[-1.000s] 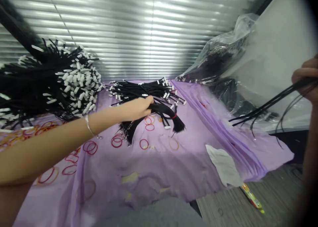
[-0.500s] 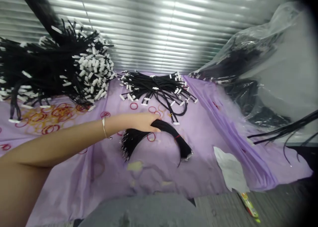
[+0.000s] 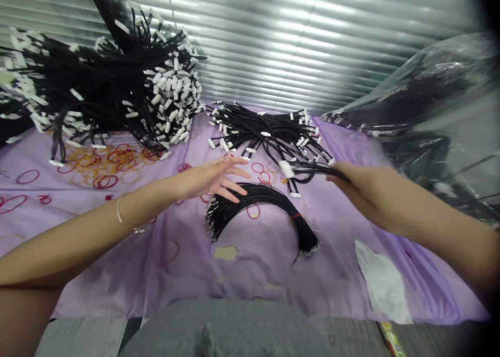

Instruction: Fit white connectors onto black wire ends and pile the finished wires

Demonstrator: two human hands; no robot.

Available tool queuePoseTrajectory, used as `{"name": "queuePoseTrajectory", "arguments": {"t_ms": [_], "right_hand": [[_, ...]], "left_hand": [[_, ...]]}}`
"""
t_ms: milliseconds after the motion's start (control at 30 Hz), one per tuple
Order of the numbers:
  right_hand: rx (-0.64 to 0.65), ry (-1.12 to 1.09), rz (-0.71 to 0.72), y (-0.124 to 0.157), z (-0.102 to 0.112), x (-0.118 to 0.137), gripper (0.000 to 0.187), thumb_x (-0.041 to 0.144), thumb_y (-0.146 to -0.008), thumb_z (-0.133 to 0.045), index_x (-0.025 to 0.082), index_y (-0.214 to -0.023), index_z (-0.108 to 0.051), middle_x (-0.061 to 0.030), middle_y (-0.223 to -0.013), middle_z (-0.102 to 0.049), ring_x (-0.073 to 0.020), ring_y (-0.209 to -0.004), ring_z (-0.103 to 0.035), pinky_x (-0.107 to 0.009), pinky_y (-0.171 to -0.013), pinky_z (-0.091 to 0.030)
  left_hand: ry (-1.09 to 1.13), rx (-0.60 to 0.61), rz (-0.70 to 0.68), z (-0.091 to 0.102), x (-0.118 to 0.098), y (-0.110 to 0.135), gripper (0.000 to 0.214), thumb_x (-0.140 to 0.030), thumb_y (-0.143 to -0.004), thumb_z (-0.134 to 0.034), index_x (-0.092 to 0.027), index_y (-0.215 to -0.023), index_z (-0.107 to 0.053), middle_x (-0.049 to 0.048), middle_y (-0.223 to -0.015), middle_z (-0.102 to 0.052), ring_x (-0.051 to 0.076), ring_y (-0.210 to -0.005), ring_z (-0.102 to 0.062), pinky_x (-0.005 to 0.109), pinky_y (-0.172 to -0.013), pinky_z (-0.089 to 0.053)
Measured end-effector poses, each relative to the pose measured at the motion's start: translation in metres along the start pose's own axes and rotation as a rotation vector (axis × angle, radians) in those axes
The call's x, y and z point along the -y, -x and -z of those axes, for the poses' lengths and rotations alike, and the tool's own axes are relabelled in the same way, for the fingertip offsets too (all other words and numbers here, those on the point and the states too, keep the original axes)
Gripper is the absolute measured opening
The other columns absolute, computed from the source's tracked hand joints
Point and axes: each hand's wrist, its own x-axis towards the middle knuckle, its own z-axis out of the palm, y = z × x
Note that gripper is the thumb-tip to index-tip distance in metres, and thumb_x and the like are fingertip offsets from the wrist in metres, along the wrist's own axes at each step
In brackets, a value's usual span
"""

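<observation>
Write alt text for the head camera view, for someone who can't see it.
An open left hand is by a curved black wire bundle on a purple cloth, while the right hand grips a few wires. Red rubber bands lie scattered.

no readable text, no labels, no brands, no numbers anywhere in view

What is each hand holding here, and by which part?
The right hand pinches a few black wires along their length, behind the white connectors. The left hand is open, holding nothing.
</observation>
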Motion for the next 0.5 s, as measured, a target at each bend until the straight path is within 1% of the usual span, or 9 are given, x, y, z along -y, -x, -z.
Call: {"name": "queuePoseTrajectory", "arguments": {"t_ms": [33,67,100,133,200,233,267,400,500], "right_hand": [[0.03,0.065,0.018,-0.014,-0.001,0.015,0.02,0.031,-0.095,-0.035,0.019,-0.096,-0.05,-0.0044,-0.07,-0.062,-0.0171,-0.059,-0.057,-0.026,-0.053,-0.03],[0.056,0.132,0.059,-0.028,-0.003,0.028,0.02,0.029,-0.095,-0.034,0.017,-0.096,-0.05,-0.0054,-0.07,-0.062,-0.0183,-0.06,-0.058,-0.027,-0.052,-0.029],[0.088,0.184,0.098,-0.042,-0.006,0.037,0.019,0.026,-0.094,-0.034,0.016,-0.097,-0.05,-0.0066,-0.072,-0.063,-0.0196,-0.062,-0.059,-0.027,-0.053,-0.029],[0.097,0.22,0.117,-0.054,-0.011,0.044,0.02,0.024,-0.094,-0.033,0.015,-0.1,-0.05,-0.0081,-0.074,-0.064,-0.0213,-0.064,-0.06,-0.028,-0.054,-0.029],[0.108,0.259,0.143,-0.073,-0.026,0.054,0.023,0.017,-0.091,-0.033,0.012,-0.104,-0.051,-0.0112,-0.077,-0.065,-0.0247,-0.067,-0.061,-0.029,-0.055,-0.031],[0.106,0.269,0.152,-0.079,-0.035,0.058,0.025,0.014,-0.09,-0.033,0.011,-0.105,-0.051,-0.0124,-0.079,-0.065,-0.0262,-0.069,-0.062,-0.029,-0.055,-0.032],[0.107,0.277,0.169,-0.084,-0.044,0.062,0.026,0.012,-0.088,-0.033,0.011,-0.107,-0.052,-0.0131,-0.08,-0.065,-0.0271,-0.07,-0.062,-0.03,-0.056,-0.033],[0.102,0.285,0.244,-0.098,-0.073,0.075,0.027,0.014,-0.089,-0.035,0.01,-0.109,-0.053,-0.0146,-0.085,-0.064,-0.0262,-0.07,-0.062,-0.03,-0.057,-0.036],[0.077,0.263,0.272,-0.105,-0.081,0.082,0.029,0.025,-0.094,-0.036,0.009,-0.108,-0.055,-0.0158,-0.091,-0.063,-0.0263,-0.077,-0.061,-0.033,-0.063,-0.041]], "left_hand": [[0.244,0.056,0.041,-0.005,-0.001,0.001,0.061,-0.064,-0.087,-0.033,-0.019,-0.128,-0.044,0.0208,-0.132,-0.052,0.029,-0.094,-0.067,0.036,-0.068,-0.055],[0.427,0.077,0.077,-0.009,0.0,0.001,0.057,-0.062,-0.085,-0.043,-0.02,-0.122,-0.049,0.0196,-0.128,-0.055,0.029,-0.091,-0.068,0.035,-0.067,-0.055],[0.527,0.044,0.103,-0.013,0.002,0.002,0.047,-0.055,-0.086,-0.051,-0.018,-0.115,-0.054,0.0182,-0.121,-0.06,0.026,-0.086,-0.069,0.033,-0.065,-0.056],[0.58,-0.03,0.119,-0.016,0.005,0.002,0.034,-0.043,-0.086,-0.056,-0.015,-0.106,-0.058,0.0169,-0.111,-0.066,0.023,-0.08,-0.07,0.03,-0.065,-0.055],[0.616,-0.218,0.137,-0.018,0.016,0.004,0.012,-0.021,-0.086,-0.058,-0.01,-0.091,-0.062,0.0135,-0.089,-0.071,0.016,-0.071,-0.069,0.024,-0.066,-0.055],[0.625,-0.29,0.144,-0.017,0.022,0.005,0.007,-0.013,-0.086,-0.057,-0.009,-0.087,-0.062,0.0119,-0.084,-0.071,0.014,-0.068,-0.069,0.023,-0.067,-0.055],[0.639,-0.336,0.153,-0.015,0.028,0.007,0.006,-0.009,-0.085,-0.055,-0.009,-0.086,-0.061,0.0112,-0.083,-0.071,0.014,-0.068,-0.069,0.023,-0.068,-0.055],[0.704,-0.378,0.196,-0.003,0.048,0.013,0.014,-0.005,-0.086,-0.046,-0.01,-0.09,-0.058,0.014,-0.093,-0.071,0.018,-0.075,-0.071,0.029,-0.07,-0.057],[0.721,-0.429,0.219,0.003,0.056,0.014,0.013,-0.011,-0.089,-0.046,-0.008,-0.083,-0.058,0.012,-0.079,-0.07,0.016,-0.065,-0.069,0.026,-0.064,-0.057]]}}
